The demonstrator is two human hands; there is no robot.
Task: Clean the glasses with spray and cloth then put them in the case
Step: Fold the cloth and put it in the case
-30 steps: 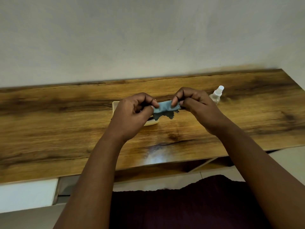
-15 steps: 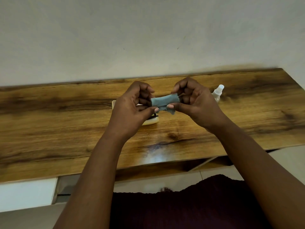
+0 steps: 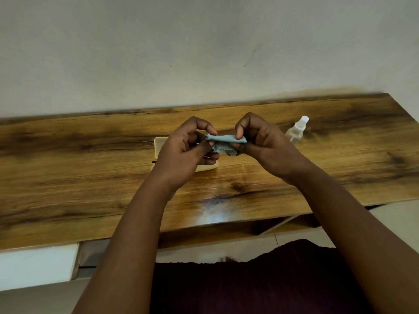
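Observation:
A small light-blue cloth (image 3: 223,139) with a zigzag edge is folded into a narrow strip between my two hands, held above the table. My left hand (image 3: 186,152) pinches its left end. My right hand (image 3: 260,141) pinches its right end. Under my left hand lies a pale yellow glasses case (image 3: 158,143), mostly hidden. A thin dark piece, perhaps a glasses arm (image 3: 154,161), pokes out by the case's left edge; the rest of the glasses is hidden. A clear spray bottle (image 3: 295,132) stands to the right of my right hand.
The wooden table (image 3: 68,168) runs along a plain pale wall (image 3: 204,53). Its near edge is just in front of my lap, covered by dark red fabric (image 3: 260,279). A white block (image 3: 36,266) sits low at the left.
Both hands have lifted slightly and turned the cloth, folding it into a tighter strip. The bottle and case have not moved.

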